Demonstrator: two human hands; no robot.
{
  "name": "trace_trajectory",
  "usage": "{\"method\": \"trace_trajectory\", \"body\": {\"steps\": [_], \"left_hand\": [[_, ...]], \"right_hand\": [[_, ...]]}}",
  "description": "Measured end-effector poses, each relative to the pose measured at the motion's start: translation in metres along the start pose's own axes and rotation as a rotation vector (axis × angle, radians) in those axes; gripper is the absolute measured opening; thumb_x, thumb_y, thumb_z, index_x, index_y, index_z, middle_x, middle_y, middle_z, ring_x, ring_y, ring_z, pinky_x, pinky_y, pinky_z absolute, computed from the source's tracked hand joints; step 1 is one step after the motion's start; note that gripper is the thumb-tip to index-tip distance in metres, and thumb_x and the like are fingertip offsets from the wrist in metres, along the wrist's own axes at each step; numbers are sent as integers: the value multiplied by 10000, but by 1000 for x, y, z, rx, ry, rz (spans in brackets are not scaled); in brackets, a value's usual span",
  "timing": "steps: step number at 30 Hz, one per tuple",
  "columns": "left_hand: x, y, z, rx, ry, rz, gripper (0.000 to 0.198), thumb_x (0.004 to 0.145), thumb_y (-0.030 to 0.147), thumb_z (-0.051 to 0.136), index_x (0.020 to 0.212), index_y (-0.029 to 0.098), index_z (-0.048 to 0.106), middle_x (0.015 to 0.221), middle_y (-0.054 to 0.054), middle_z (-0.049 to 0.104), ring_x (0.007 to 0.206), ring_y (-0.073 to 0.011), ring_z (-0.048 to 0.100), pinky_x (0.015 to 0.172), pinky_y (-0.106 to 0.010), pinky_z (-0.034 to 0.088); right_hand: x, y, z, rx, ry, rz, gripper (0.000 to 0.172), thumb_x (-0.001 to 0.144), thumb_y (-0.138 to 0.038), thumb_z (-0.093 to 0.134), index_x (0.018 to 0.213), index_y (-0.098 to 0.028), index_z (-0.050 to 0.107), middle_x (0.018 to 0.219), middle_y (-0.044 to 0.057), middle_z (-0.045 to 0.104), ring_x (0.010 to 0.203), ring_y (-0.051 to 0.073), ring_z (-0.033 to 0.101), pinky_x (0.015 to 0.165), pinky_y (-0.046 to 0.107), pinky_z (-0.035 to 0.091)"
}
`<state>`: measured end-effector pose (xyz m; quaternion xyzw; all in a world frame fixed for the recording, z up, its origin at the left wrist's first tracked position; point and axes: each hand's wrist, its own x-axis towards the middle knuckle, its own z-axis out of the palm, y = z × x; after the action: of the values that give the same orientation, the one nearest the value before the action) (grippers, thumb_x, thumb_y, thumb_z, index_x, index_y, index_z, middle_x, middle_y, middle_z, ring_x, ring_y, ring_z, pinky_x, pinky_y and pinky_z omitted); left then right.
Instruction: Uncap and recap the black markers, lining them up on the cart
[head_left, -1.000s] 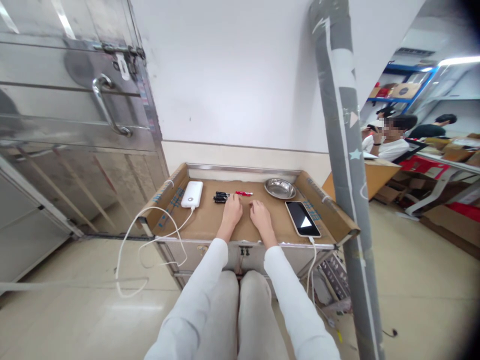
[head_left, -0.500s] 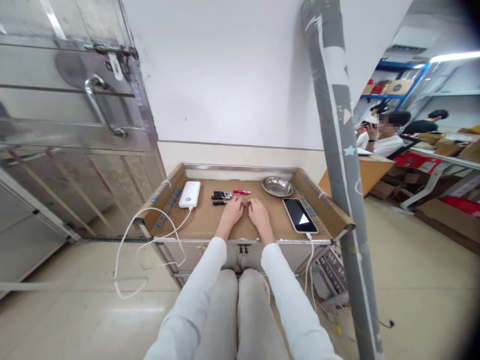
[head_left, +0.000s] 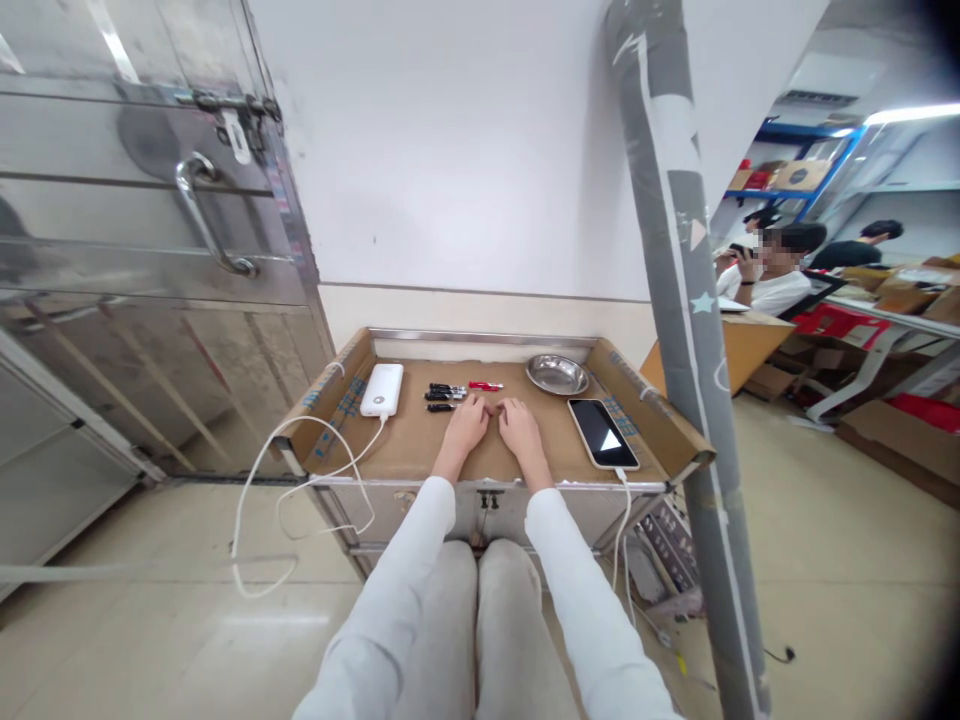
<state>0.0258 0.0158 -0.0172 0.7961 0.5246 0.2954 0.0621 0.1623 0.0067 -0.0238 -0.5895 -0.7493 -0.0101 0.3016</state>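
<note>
My left hand [head_left: 466,425] and my right hand [head_left: 519,428] rest side by side on the brown cardboard lining of a small metal table [head_left: 409,448]. Both hands have curled fingers, and the fingertips meet in the middle over something too small to make out. Just beyond my left hand lie a few black pens [head_left: 445,393] and a red pen [head_left: 486,385]. A white power bank [head_left: 382,389] sits at the left, a round steel dish [head_left: 557,374] at the back right, and a phone [head_left: 603,433] with a lit screen beside my right hand.
White cables [head_left: 300,480] hang from the power bank and the phone over the front edge. A steel door with a handle [head_left: 202,215] stands at the left. A grey wrapped pole [head_left: 675,300] rises by the table's right corner. People [head_left: 780,270] sit at desks far right.
My left hand has drawn back from the black pens toward the middle, and the two hands' fingertips have come together. One black pen now lies apart from the others.
</note>
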Motion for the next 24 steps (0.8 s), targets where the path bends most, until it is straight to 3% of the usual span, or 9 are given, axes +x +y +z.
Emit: {"method": "trace_trajectory", "body": {"steps": [15, 20, 24], "left_hand": [[-2, 6, -4, 135, 37, -47, 217, 893, 125, 384, 913, 157, 597, 996, -93, 590, 945, -196, 568, 909, -326, 436], [-6, 12, -7, 368, 220, -286, 278, 889, 102, 327, 1024, 119, 569, 1082, -154, 555, 1031, -254, 529, 908, -379, 415], [-9, 12, -6, 462, 283, -447, 268, 877, 111, 330, 1027, 96, 551, 1045, -165, 552, 999, -277, 530, 858, -392, 426]], "right_hand": [[1, 2, 2, -4, -24, 8, 284, 875, -98, 374, 1042, -141, 601, 1032, 107, 639, 992, 199, 546, 915, 294, 379], [1, 3, 3, 26, -23, 15, 289, 870, -95, 377, 1035, -156, 605, 1040, 99, 637, 994, 194, 543, 906, 290, 381], [1, 4, 3, 44, -15, 16, 282, 870, -100, 381, 1027, -161, 607, 1034, 93, 637, 989, 194, 543, 896, 287, 383]]}}
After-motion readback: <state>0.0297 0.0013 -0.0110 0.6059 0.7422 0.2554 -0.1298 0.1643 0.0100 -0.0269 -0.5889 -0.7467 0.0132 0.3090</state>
